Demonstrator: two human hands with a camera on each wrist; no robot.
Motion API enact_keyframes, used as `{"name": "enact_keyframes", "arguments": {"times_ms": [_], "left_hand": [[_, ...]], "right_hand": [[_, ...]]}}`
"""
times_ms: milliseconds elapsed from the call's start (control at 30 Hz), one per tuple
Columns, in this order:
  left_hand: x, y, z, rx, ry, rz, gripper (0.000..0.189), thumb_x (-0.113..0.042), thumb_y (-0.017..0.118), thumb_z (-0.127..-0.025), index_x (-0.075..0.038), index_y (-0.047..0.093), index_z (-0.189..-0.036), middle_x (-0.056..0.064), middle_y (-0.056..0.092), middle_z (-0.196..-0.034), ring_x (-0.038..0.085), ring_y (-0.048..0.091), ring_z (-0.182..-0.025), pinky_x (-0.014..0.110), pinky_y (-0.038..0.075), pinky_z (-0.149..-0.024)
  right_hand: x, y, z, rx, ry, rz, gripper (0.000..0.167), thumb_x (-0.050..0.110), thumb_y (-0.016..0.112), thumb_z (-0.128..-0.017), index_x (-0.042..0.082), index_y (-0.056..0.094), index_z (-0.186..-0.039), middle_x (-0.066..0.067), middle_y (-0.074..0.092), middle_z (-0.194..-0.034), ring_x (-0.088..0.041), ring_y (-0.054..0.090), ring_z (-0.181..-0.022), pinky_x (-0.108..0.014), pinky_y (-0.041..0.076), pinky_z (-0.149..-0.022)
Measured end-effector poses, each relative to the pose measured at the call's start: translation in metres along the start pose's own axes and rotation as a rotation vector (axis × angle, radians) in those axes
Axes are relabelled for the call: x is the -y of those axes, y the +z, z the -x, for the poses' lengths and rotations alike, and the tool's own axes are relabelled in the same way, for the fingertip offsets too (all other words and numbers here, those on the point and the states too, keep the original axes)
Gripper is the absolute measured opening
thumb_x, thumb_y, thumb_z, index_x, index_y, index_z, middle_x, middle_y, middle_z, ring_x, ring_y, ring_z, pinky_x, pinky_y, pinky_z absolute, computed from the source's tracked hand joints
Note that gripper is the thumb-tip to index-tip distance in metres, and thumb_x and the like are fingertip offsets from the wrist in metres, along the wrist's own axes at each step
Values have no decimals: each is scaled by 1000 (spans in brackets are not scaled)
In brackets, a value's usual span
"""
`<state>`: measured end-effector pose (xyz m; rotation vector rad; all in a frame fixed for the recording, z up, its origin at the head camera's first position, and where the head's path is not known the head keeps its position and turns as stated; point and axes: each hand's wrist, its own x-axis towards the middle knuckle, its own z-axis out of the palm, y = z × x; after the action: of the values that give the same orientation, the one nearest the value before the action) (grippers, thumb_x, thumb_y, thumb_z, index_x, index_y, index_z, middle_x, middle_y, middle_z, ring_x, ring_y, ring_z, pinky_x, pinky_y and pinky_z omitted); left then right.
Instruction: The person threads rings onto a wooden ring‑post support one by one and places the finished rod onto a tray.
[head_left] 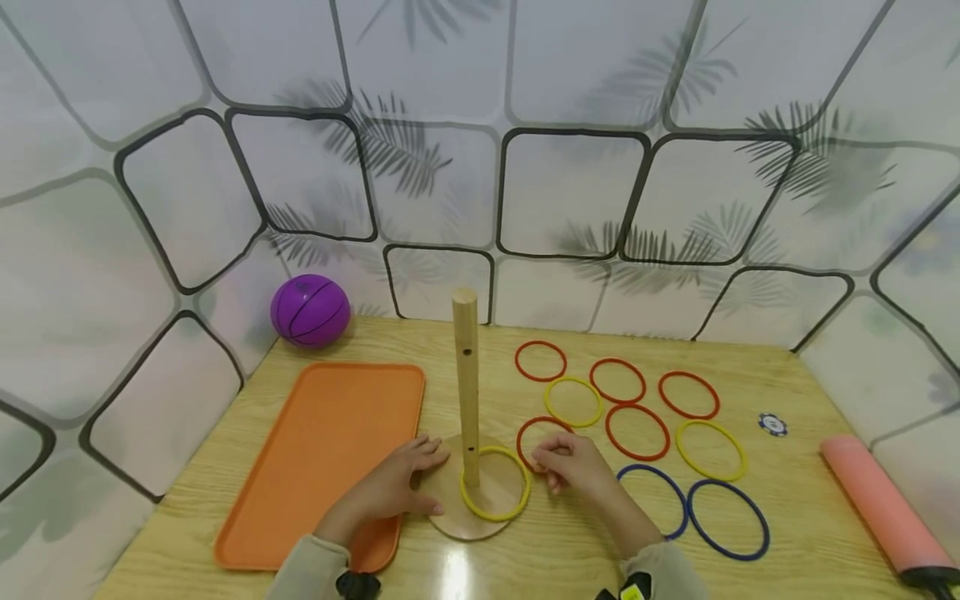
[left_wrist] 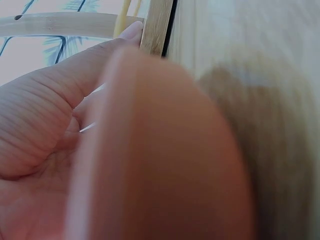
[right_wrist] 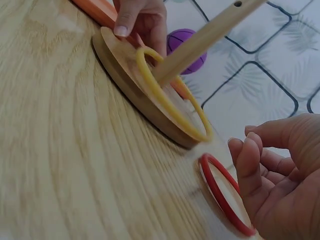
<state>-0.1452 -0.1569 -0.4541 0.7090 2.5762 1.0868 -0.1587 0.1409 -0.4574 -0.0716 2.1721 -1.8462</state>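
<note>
A wooden post stands upright on a round wooden base. Around its foot lies a yellow ring, reaching slightly past the base's right edge. My left hand rests at the base's left side, thumb and fingers spread along the edge; the left wrist view shows the thumb against the wood. To the right, my right hand hovers beside a red ring on the table. In the right wrist view its fingers are loosely bent, thumb and index tips close together, with nothing between them.
An orange tray lies left, with a purple ball behind it. Several red, yellow and blue rings lie right of the post. Farther right are a poker chip and a pink cylinder. Patterned walls enclose the table.
</note>
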Motion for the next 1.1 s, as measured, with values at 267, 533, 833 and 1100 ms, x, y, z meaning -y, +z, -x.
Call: {"name": "enact_keyframes", "arguments": {"times_ms": [267,533,833,1100], "left_hand": [[1,1,0,0,0,5,77,-26,82,-71,3,50,-134,23,37,-145,44,19,-139,60,15,-110],[0,0,0,5,-12,18,77,-25,82,-71,3,49,-135,22,36,-146,43,18,-139,60,15,-110],[-1,0,1,9,-28,24,77,-26,82,-71,1,49,-136,21,36,-147,42,18,-139,60,15,-110],[-2,0,1,11,-18,31,77,-25,82,-71,2,49,-135,22,35,-147,43,18,-139,61,15,-109]], "right_hand": [[-3,-28,9,-52,78,-12,18,12,62,-91,-5,61,-98,-7,66,-78,-10,51,-52,-21,48,-48],[-5,-55,20,-87,109,-60,21,13,62,-92,-5,59,-102,-6,66,-80,-8,52,-53,-21,47,-49],[-11,-89,33,-136,114,-6,34,14,65,-89,-9,56,-112,-5,65,-83,-10,53,-59,-22,50,-54],[-19,-122,49,-159,86,8,40,17,66,-89,-9,54,-117,-1,65,-85,-10,54,-62,-25,52,-57]]}}
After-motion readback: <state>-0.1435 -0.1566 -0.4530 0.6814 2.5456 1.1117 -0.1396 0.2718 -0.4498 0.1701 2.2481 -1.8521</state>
